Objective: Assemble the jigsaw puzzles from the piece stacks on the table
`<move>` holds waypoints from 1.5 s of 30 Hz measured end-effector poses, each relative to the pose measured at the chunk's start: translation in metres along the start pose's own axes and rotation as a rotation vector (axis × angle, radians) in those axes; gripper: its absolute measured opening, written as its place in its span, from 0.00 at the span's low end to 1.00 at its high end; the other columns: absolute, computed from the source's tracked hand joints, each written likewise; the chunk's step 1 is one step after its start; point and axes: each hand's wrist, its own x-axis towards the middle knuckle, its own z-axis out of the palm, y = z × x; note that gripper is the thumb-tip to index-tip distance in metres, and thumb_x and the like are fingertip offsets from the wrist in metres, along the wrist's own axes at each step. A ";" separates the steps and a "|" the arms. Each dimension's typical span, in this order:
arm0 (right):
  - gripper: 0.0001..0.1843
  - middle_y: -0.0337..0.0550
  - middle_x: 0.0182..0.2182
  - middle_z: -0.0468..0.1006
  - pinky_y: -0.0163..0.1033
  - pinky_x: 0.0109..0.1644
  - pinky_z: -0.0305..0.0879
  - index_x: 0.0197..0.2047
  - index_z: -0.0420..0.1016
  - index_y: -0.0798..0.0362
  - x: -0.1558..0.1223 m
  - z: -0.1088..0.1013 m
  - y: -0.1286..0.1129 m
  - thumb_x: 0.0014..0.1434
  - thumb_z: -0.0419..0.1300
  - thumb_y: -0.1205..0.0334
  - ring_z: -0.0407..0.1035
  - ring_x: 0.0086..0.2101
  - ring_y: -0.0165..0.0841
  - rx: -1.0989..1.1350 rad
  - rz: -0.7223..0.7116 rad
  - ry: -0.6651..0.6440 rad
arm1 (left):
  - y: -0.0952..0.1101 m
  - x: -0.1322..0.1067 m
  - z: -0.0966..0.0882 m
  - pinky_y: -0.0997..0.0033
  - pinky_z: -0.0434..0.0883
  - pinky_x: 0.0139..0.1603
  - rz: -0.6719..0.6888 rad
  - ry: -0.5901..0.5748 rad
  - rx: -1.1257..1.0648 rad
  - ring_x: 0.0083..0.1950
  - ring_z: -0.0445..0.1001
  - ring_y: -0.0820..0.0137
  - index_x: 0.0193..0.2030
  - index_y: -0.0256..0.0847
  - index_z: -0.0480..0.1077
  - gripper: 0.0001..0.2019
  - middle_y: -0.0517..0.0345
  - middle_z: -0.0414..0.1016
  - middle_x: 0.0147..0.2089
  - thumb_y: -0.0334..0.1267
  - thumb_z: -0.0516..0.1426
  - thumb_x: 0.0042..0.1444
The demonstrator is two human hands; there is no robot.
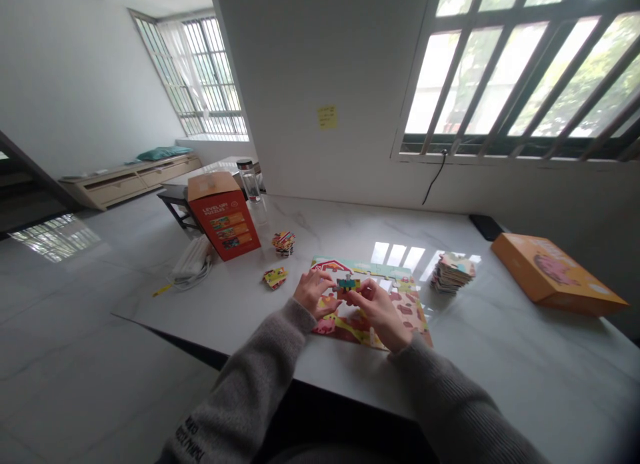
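A partly filled jigsaw puzzle [400, 277] with a farm picture lies on the white marbled table, its middle bare and white. Above that gap, my right hand [383, 311] pinches a teal and dark puzzle piece [349, 285] by its right side. My left hand [315, 294] is over the puzzle's left part, thumb and fingers apart. Its fingertips are at the piece's left edge; whether they touch it I cannot tell. Loose pieces [275, 278] lie left of the puzzle, with a small stack of pieces [284, 243] behind them. A taller piece stack [453, 273] stands to the right.
A red-orange puzzle box [227, 221] stands upright at the left, beside a white corded object [193, 259] and a glass bottle [249, 181]. On the right lie an orange box [555, 271] and a dark phone-like object [485, 227]. The table's left edge [170, 341] borders the floor.
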 end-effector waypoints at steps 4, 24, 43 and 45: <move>0.24 0.36 0.27 0.76 0.36 0.32 0.66 0.34 0.63 0.50 -0.002 -0.001 0.003 0.51 0.71 0.45 0.71 0.29 0.31 -0.016 0.028 -0.041 | -0.002 -0.002 -0.001 0.59 0.65 0.51 -0.031 -0.049 -0.007 0.48 0.73 0.57 0.56 0.41 0.70 0.28 0.47 0.77 0.49 0.55 0.61 0.54; 0.15 0.48 0.48 0.72 0.53 0.53 0.72 0.55 0.73 0.44 -0.001 -0.040 -0.001 0.65 0.62 0.63 0.69 0.49 0.42 -0.977 -0.635 -0.336 | -0.001 -0.003 -0.009 0.56 0.69 0.55 -0.116 -0.195 -0.293 0.50 0.73 0.58 0.58 0.41 0.70 0.23 0.50 0.75 0.48 0.44 0.59 0.56; 0.12 0.46 0.41 0.74 0.49 0.49 0.68 0.45 0.82 0.44 -0.008 -0.038 0.003 0.65 0.59 0.67 0.69 0.42 0.38 -1.127 -0.555 -0.390 | -0.008 -0.010 -0.001 0.59 0.72 0.51 -0.077 -0.364 -0.218 0.43 0.73 0.62 0.37 0.46 0.81 0.09 0.54 0.76 0.38 0.34 0.58 0.58; 0.14 0.46 0.42 0.74 0.49 0.51 0.68 0.46 0.81 0.43 -0.008 -0.038 0.004 0.64 0.59 0.70 0.68 0.43 0.38 -1.143 -0.557 -0.403 | -0.008 -0.011 0.000 0.59 0.71 0.51 -0.074 -0.364 -0.219 0.43 0.73 0.63 0.37 0.46 0.81 0.09 0.54 0.75 0.38 0.34 0.58 0.59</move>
